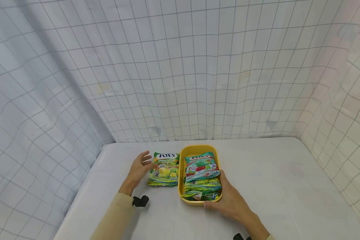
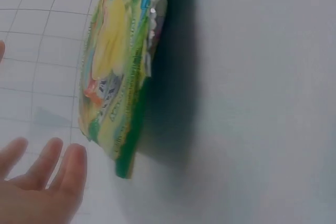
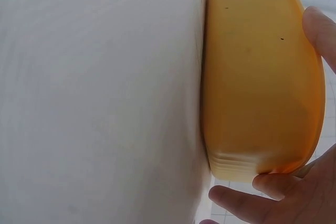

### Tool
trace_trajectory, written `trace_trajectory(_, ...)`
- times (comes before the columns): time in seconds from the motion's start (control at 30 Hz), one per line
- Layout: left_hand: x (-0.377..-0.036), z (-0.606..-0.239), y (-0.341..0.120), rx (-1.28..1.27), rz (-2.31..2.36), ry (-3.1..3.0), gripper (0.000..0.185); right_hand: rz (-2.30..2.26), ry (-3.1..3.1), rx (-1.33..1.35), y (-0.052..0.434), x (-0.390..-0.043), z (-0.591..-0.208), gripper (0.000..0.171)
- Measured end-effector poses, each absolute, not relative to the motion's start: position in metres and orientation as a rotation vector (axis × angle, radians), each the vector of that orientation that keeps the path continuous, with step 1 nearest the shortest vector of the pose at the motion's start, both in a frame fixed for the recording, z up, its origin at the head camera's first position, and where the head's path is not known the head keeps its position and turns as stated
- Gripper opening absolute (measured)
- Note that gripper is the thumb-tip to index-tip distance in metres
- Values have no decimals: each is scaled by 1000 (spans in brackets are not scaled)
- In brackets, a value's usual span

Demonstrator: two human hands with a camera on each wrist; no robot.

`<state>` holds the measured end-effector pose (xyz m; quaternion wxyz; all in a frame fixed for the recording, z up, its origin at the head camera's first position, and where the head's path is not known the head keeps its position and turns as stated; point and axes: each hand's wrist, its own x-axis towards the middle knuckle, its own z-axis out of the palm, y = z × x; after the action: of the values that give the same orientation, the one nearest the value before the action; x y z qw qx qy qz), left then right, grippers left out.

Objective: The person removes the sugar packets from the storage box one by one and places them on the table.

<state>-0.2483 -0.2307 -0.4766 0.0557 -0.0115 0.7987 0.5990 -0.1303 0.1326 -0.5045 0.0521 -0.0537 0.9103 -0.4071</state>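
A yellow plastic container (image 1: 180,156) rests on the table with a teal Fox's candy bag (image 1: 201,166) lying on top of several green candy packs (image 1: 204,183). My right hand (image 1: 232,200) grips its near right corner, thumb at the front rim and fingers along the right side. From the right wrist view, the container's outer wall (image 3: 257,77) sits between thumb and fingers. Left of the container lies a yellow-green Fox's Spring Tea bag (image 1: 165,171). Over its left edge hovers my left hand (image 1: 139,169), fingers spread loosely; the left wrist view shows the fingertips (image 2: 76,156) apart from the bag.
The white-covered table (image 1: 267,176) extends on both sides of the container. A white grid-patterned curtain (image 1: 195,76) hangs behind it and down the left and right sides. Black straps with small devices (image 1: 141,201) are worn at the wrists.
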Motion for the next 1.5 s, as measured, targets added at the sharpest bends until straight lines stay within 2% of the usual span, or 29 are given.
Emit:
trace_trajectory(0.47, -246, -445, -222, 135, 1884, 2395, 86, -1241, 2779, -179, 133, -130, -505, 139)
trace_trajectory(1.5, -232, -413, -177, 312, 1969, 2318, 93, -1257, 2751, -148, 134, -130, -505, 139)
